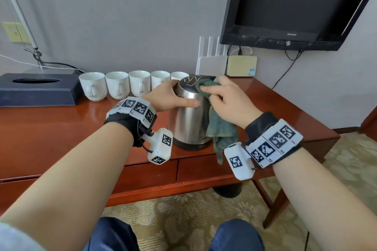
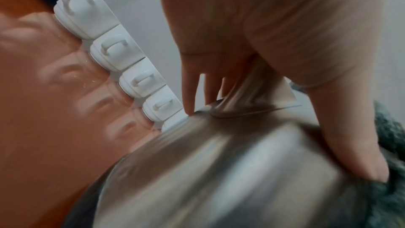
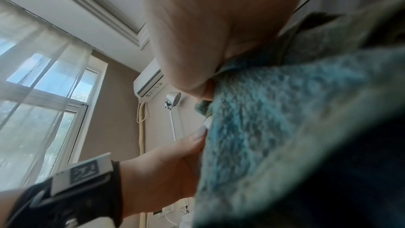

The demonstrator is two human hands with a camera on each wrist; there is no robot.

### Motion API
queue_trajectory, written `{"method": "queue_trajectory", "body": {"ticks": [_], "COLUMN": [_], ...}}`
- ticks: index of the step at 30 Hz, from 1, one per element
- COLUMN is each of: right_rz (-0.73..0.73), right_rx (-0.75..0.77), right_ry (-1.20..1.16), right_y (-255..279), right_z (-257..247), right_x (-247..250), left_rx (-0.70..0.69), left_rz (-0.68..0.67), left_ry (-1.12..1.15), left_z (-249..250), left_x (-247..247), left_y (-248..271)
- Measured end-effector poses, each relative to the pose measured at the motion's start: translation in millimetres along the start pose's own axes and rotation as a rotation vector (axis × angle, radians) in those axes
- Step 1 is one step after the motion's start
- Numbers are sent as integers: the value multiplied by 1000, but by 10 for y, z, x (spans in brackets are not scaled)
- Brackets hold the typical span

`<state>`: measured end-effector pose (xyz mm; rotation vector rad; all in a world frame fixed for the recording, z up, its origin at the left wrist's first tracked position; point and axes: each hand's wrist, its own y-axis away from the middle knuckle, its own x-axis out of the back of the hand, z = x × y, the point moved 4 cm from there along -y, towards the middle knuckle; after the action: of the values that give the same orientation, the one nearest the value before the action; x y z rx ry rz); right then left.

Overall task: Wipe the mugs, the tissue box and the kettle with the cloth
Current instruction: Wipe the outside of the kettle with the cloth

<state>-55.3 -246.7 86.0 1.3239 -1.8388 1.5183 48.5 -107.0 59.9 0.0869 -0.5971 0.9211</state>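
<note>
Fingers of the left hand (image 1: 169,98) wrap the steel kettle (image 1: 189,116) standing on the desk (image 1: 51,128); the right hand (image 1: 228,100) clamps the green cloth (image 1: 220,128) against its upper side. Pressing hard could tip the kettle or shove it into the mugs (image 1: 118,84) just behind.

**Bright daylight, blurred wrist views**

Even daylight lit the head view sharply, with glare on the table (image 1: 51,128) and bowed edges. Both wrist views were smeared; the window (image 3: 43,84) glowed bright and the kettle (image 2: 219,171) streaked.
</note>
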Motion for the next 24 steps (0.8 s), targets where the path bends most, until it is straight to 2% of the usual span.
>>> {"method": "queue_trajectory", "body": {"ticks": [3,7,11,15,20,24], "right_rz": [-29,7,58,39,26,27], "right_rx": [-56,-152,-63,-31,-222,-259], "right_ry": [183,197,211,204,259,156], "right_y": [-177,-156,83,3,-179,-238], "right_z": [-51,98,21,-119,40,178], "right_x": [29,78,46,3,36,-17], "left_rx": [2,3,20,9,45,47], "left_rz": [23,20,36,57,83,114], "left_ry": [-19,-21,-12,-28,-51,-51], "left_z": [-15,-8,1,22,35,166], "left_x": [-4,-8,1,-9,1,-69], "left_y": [12,15,29,43,91,193]}}
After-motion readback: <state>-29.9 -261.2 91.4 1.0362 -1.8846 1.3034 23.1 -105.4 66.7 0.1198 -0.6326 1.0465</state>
